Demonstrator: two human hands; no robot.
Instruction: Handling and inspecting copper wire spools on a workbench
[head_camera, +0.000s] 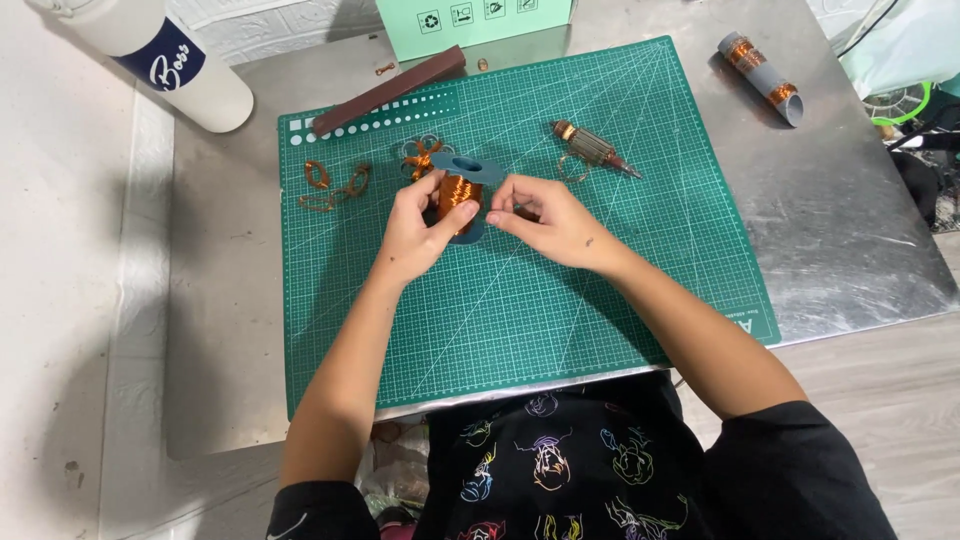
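Holding a copper wire coil (458, 190) wrapped in grey-blue insulating paper (470, 170) over the green cutting mat (600, 280), we are pinching it with our left hand (418, 232) while our right hand (548, 222) is pinching the paper's edge. Far on the worktop (850, 220), a green box (470, 25) is sitting, its contents hidden from us.

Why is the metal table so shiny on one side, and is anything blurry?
Head view: light glares off the bare metal table at the right; soft shadows fall left of the bottle and beneath the left hand and right hand; the green mat looks sharp; edges bend slightly.
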